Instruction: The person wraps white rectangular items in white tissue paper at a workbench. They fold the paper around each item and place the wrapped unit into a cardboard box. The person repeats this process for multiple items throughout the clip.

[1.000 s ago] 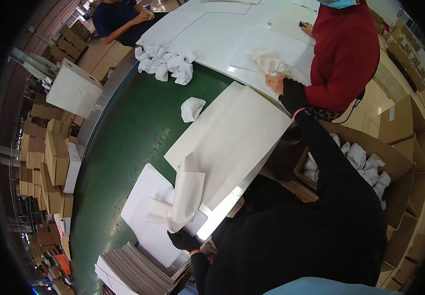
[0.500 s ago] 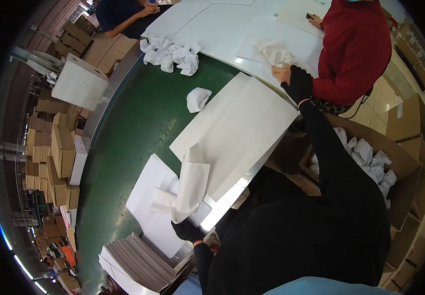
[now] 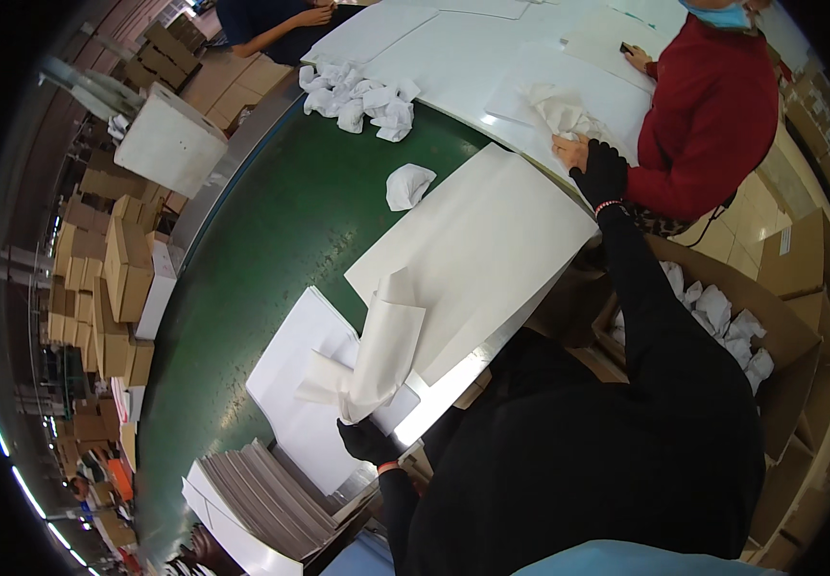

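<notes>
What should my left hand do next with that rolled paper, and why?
Probably draw the loosely rolled cream paper sheet onto the large flat cream sheet: the black-gloved left hand grips its lower end, and the right hand pins that sheet's far corner.

Black gloves, left grip [image 3: 369, 440], right grip [image 3: 602, 173]; black sleeves, pink-red wristbands.

stacks of brown cardboard boxes [image 3: 108, 288] stand along the left edge, beside the green table [image 3: 271, 240]. a large white box [image 3: 167, 144] sits at the table's upper left corner, with more brown boxes [image 3: 170, 48] behind it. on the right, an open brown carton [image 3: 770, 326] holds white wrapped bundles [image 3: 722, 317]. flat brown cartons [image 3: 818, 250] lean further right. a pile of flattened grey cartons [image 3: 271, 499] lies at the bottom edge.
</notes>
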{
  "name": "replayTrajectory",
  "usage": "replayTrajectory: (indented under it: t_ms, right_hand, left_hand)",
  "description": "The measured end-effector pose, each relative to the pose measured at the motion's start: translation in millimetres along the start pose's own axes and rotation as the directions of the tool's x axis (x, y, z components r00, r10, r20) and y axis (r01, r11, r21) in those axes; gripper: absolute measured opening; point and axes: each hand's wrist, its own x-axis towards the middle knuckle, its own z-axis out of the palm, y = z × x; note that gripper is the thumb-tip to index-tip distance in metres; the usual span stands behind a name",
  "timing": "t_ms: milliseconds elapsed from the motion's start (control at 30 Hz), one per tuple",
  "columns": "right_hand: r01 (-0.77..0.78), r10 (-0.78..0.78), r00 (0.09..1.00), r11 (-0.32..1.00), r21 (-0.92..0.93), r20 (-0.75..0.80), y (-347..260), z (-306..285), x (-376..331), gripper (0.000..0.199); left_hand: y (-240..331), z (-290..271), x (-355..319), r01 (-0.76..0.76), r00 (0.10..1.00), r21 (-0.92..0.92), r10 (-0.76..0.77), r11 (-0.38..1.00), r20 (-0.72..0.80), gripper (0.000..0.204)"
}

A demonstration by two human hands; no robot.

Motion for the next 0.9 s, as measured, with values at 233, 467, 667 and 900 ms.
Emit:
replayTrajectory:
  t_ms: [233, 467, 667, 900]
  right_hand:
    - [-0.132, 0.091, 0.968, 0.977, 0.166, 0.233, 22.6, 0.9, 26.1, 0.071]
    - [-0.104, 0.089, 0.985, 0.990, 0.100, 0.150, 0.2, -5.3, 6.9, 0.061]
    - [-0.079, 0.077, 0.997, 0.993, 0.092, 0.024, -13.6, -39.1, 4.7, 0.056]
    - [0.255, -0.260, 0.956, 0.966, 0.051, 0.137, -59.9, -9.9, -57.6, 0.077]
  left_hand:
    - [8.0, 3.0, 3.1, -0.029, 0.998, -0.060, 0.025, 0.998, -0.059, 0.014]
    - [3.0, 0.2, 2.8, 0.023, 1.000, -0.064, -0.023, 0.998, 0.001, 0.019]
    - [10.4, -6.1, 3.4, 0.046, 0.998, 0.015, -0.047, 0.999, 0.032, 0.024]
    - [27.0, -13.0, 1.5, 0.027, 0.998, -0.147, -0.034, 0.989, -0.048, 0.012]
